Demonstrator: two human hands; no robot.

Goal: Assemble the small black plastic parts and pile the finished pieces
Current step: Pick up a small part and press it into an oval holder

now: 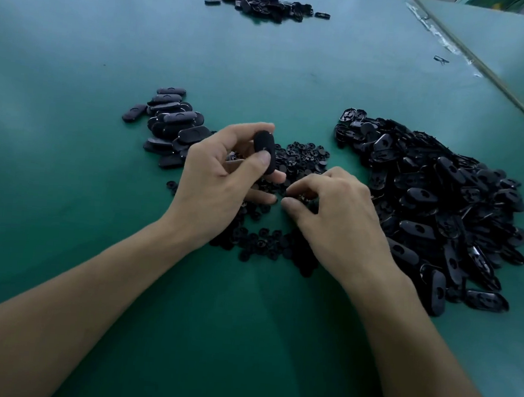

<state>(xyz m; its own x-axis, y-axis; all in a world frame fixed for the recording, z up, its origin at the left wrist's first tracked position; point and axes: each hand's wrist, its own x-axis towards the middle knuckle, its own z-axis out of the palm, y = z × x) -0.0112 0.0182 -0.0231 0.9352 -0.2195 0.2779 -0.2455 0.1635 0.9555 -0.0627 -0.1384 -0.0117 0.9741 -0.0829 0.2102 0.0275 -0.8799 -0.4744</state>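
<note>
The left hand [221, 175] clamps thumb and fingers on an oval black piece [264, 152] above the small round parts [302, 157]. The right hand [332, 211], fingers curled, seems to pinch one. The finished pile [169, 123] lies left, the oval shells [438, 198] right.

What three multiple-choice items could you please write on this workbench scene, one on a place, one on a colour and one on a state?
1. Where does the largest heap of oval shells lie?
A. on the person's right
B. at the far left
C. under the left forearm

2. What colour is the table?
A. red
B. green
C. white

3. What is the left hand doing?
A. lying flat
B. holding an oval piece
C. pointing away

Answers: 1 A, the heap fills the table's right side. 2 B, the surface is green throughout. 3 B, thumb and fingers curl round the piece.
</note>
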